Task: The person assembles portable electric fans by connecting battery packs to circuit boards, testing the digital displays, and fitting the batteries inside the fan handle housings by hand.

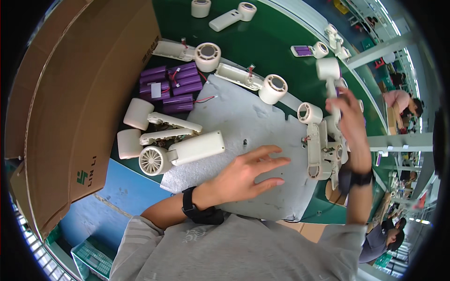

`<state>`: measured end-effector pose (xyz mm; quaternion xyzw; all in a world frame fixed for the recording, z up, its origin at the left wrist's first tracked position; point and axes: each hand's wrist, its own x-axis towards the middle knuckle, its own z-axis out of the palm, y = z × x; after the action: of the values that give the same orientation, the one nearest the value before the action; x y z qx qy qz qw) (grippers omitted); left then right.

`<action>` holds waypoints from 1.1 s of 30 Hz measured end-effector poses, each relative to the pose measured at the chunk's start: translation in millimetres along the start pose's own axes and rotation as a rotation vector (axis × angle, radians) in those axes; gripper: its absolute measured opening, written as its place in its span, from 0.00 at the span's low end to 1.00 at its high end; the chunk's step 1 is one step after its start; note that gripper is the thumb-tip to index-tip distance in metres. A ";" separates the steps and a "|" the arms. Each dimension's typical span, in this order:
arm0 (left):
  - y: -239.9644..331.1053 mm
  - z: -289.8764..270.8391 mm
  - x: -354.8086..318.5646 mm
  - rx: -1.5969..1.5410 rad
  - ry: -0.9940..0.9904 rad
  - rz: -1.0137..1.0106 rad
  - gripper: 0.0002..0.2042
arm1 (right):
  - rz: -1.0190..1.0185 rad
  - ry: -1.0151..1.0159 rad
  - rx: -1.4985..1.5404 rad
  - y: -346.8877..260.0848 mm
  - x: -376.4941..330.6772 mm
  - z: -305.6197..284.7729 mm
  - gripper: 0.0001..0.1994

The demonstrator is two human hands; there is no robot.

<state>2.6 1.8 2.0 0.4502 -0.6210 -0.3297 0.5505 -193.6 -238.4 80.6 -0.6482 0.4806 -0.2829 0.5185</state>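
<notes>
My left hand [248, 174] hovers over the grey foam sheet [253, 133], fingers spread, holding nothing. On the right, my slightly blurred right hand [351, 119] has its thumb and fingers around the handle of a white handheld fan [328, 69], above a row of similar parts. Beside that hand lie an opened white fan housing [315, 145] and a round fan head [310, 113]. Left of my left hand rests a closed white fan [197, 147] with its spoked grille showing. Two more fan bodies [138, 113] with thin handle shells lie behind it.
Purple battery packs [180, 82] with wires are piled at the left. Two opened fans [234, 75] lie along the sheet's far edge. A tall cardboard box [84, 103] walls off the left side. More fans [229, 19] stand farther back on the green table [267, 44].
</notes>
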 end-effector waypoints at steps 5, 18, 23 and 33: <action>-2.5 1.7 -2.4 0.006 -0.032 -0.025 0.16 | -0.181 0.036 -0.701 93.7 125.6 -88.5 0.23; -8.3 2.7 -8.5 0.064 -0.076 -0.053 0.10 | -0.262 -0.342 -0.844 -34.9 51.7 90.7 0.26; -8.1 2.4 -6.3 0.016 -0.040 -0.068 0.10 | -0.236 -0.518 -1.003 -31.2 35.2 116.4 0.22; 2.4 -0.9 -11.1 -0.125 0.072 -0.442 0.16 | -0.450 -0.891 -0.761 -26.9 -13.4 66.5 0.20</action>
<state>2.9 13.1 -0.1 0.5518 -0.4655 -0.4639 0.5135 -132.3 -199.4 87.6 -0.9284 0.1369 0.1033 0.3295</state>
